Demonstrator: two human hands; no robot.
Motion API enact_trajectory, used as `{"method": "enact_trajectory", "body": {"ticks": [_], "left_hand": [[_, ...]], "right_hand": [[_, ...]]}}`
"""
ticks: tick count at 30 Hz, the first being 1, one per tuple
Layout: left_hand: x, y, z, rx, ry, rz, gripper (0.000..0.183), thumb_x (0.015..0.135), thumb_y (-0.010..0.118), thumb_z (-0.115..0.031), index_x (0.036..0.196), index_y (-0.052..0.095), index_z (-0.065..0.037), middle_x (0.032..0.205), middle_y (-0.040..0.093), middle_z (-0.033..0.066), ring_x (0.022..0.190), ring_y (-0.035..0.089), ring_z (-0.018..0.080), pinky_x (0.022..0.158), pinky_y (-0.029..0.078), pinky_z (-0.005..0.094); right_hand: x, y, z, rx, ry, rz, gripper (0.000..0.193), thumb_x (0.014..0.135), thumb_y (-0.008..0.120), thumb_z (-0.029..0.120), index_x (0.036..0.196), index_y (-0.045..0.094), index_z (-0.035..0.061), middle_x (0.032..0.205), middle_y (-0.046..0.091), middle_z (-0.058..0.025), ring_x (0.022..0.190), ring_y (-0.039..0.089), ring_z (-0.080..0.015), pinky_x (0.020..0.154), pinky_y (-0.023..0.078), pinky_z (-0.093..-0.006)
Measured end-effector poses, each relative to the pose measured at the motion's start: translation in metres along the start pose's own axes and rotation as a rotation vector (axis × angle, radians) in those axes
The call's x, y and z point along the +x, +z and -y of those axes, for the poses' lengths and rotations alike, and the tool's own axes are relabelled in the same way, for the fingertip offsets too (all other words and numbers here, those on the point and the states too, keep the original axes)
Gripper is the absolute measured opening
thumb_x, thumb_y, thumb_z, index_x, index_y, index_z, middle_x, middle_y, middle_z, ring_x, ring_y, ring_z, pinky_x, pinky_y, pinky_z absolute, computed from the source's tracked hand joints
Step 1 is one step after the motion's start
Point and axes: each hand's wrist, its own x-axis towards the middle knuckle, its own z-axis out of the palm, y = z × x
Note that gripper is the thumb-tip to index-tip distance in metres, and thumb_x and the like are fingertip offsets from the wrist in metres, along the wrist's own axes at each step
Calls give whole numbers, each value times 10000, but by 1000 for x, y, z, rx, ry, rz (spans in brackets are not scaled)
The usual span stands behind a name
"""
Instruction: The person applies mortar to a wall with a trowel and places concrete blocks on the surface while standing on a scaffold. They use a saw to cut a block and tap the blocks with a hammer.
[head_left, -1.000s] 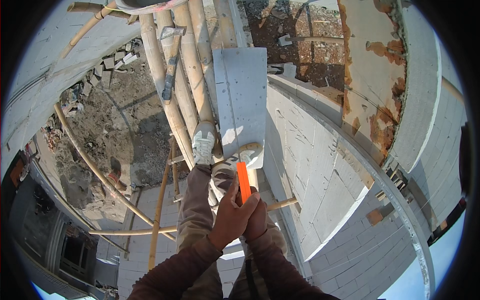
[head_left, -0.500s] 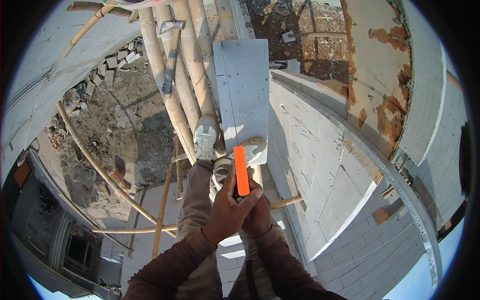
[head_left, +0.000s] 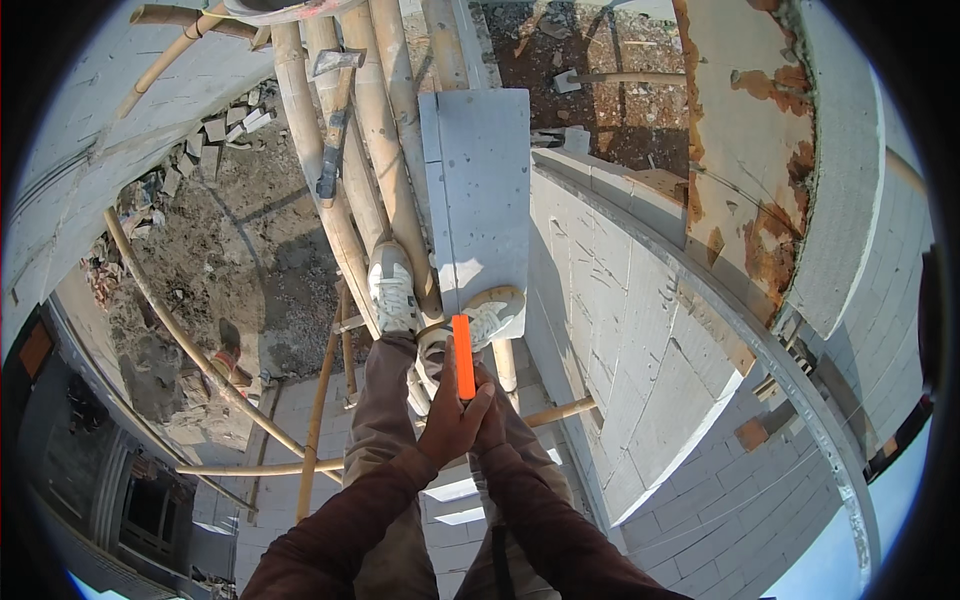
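A narrow, bright orange bar-shaped object [head_left: 463, 358] points away from me, above my shoes. I cannot make out its exact kind. My left hand [head_left: 450, 420] is closed round its near end, with the thumb lying along it. Pressed against the left hand, my right hand [head_left: 489, 418] is closed there too; its fingers are mostly hidden. Just beyond lies a long grey block panel [head_left: 478, 190] with a dark line along its length. My right shoe [head_left: 492, 315] overlaps its near end, while my left shoe [head_left: 391, 285] stands on bamboo poles.
Bamboo scaffold poles [head_left: 372, 130] run forward under me, with a hatchet [head_left: 337, 120] lying across them. A round container's rim [head_left: 285, 10] shows at the top. To the right rises a grey block wall [head_left: 620, 330]. Rubble ground [head_left: 220, 250] lies far below on the left.
The orange object and both hands have shifted slightly left and nearer to me. The object has turned, showing one narrower face. The whole view has shifted a little.
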Motion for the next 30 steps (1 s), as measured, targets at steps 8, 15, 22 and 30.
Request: {"method": "enact_trajectory", "body": {"ticks": [8,15,22,30], "left_hand": [[70,-18,-140,-77,-86,9,790,1008,567,-256,1524,131,153,1425,431,356,1344,479,377,1114,385,405],[35,-10,-169,116,19,12,853,1012,570,-279,1517,76,198,1338,518,360,1270,550,389,1105,390,428],[143,-39,-150,-65,13,-55,651,1003,596,-294,1288,332,228,883,659,205,769,662,236,657,542,337],[95,-21,-170,-10,-14,59,831,1011,592,-325,1411,154,257,1163,576,333,1084,619,321,966,486,385]], "right_hand": [[42,49,182,-455,-222,102,531,993,611,242,1426,479,-35,1201,671,-167,1052,684,-251,894,538,-363],[4,50,194,-531,-440,-80,480,971,645,205,1368,530,-40,1111,703,-163,1005,705,-253,849,546,-351],[109,69,189,-373,-416,37,283,885,705,121,1085,565,-23,956,702,-141,879,693,-217,738,540,-339],[52,52,214,-451,-375,6,413,926,678,137,1276,572,-57,1021,700,-152,951,709,-246,829,551,-365]]}}
